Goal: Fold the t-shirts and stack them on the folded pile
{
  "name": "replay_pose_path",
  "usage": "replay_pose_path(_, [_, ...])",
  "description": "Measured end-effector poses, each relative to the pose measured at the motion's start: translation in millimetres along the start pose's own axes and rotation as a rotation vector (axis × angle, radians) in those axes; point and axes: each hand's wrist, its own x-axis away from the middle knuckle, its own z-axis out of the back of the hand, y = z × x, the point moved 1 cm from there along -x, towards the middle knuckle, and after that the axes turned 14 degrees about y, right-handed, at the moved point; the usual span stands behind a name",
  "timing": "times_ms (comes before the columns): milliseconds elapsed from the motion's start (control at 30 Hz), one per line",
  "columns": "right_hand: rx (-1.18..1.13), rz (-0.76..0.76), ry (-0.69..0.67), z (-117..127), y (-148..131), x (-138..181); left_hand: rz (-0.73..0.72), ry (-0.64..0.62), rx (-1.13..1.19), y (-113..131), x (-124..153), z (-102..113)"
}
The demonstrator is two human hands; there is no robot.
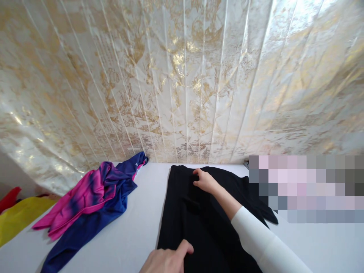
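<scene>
A black garment (176, 204) lies spread on a white surface, its upper edge near the wall and some folds across its middle. Low in the view, my left hand (167, 259) is at the garment's left side, thumb stretched over the cloth and fingers curled under, mostly hidden. My right hand (206, 181), in a white sleeve, reaches to the upper part of the garment. Its thumb and forefinger touch the cloth and stay apart, with black fabric showing between them.
A pink and navy garment (96, 189) lies crumpled to the left. Beyond it are a yellow cloth (25, 214) and a red item (10, 197). A gold-patterned curtain or sheet (182, 83) hangs behind the white surface (142, 231). The right side is pixelated.
</scene>
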Motion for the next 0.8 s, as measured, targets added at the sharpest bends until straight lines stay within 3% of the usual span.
replay_pose_path(133, [0.031, -0.019, -0.014, 13.4, -3.8, 0.5, -0.077, 0.445, -0.036, -27.6, -35.3, 18.6])
replay_pose_path(200, [0.054, -0.045, -0.017, 19.1, -2.2, 0.7, -0.125, 0.575, -0.163, -46.3, -64.8, 23.7])
replay_pose_path(300, [0.092, -0.095, -0.037, 22.6, 3.3, 3.0, -0.179, 0.61, -0.329, -69.8, -112.0, 25.0])
replay_pose_path(433, [0.075, -0.141, -0.061, 20.0, 13.5, 10.2, -0.15, 0.601, -0.356, -84.3, -154.1, 22.4])
replay_pose_path(633, [-0.046, -0.19, -0.12, 16.9, 27.9, 24.5, -0.135, 0.597, -0.344, -90.4, -165.6, 13.6])
replay_pose_path(800, [-0.021, -0.157, -0.059, 23.1, 31.5, 30.8, -0.153, 0.632, -0.321, -87.4, -162.1, 14.2])
